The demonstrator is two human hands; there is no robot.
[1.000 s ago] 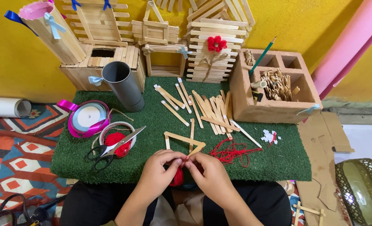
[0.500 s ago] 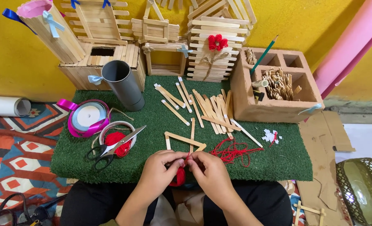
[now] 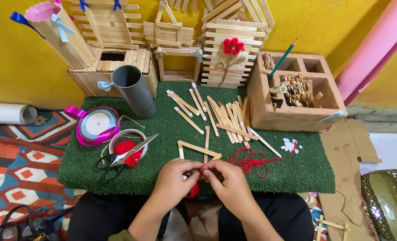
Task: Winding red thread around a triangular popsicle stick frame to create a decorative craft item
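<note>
**Hands meet over a stick frame at the lower centre**

Both hands sit close together at the bottom middle of the frame, fingertips touching. Left hand [image 3: 177, 178] and right hand [image 3: 225, 179] pinch together at the near corner of a stick frame [image 3: 198, 149], a small open shape of flat wooden sticks lying on the green turf mat [image 3: 296, 172]. Something red [image 3: 192, 191] peeks out just below the left hand; what it is cannot be told. Just right of the hands, a tangle of red thread [image 3: 251, 159] lies on the mat. Above that, mid-frame, a loose pile of sticks [image 3: 223, 117] is spread out. Over at lower left, scissors [image 3: 125, 157] rest across a red ribbon spool [image 3: 129, 149], with a pink ribbon spool [image 3: 96, 125] beside them and a grey tube [image 3: 133, 91] leaning further up. At right stands a clay block [image 3: 296, 105] with sticks in its hollows.
</note>
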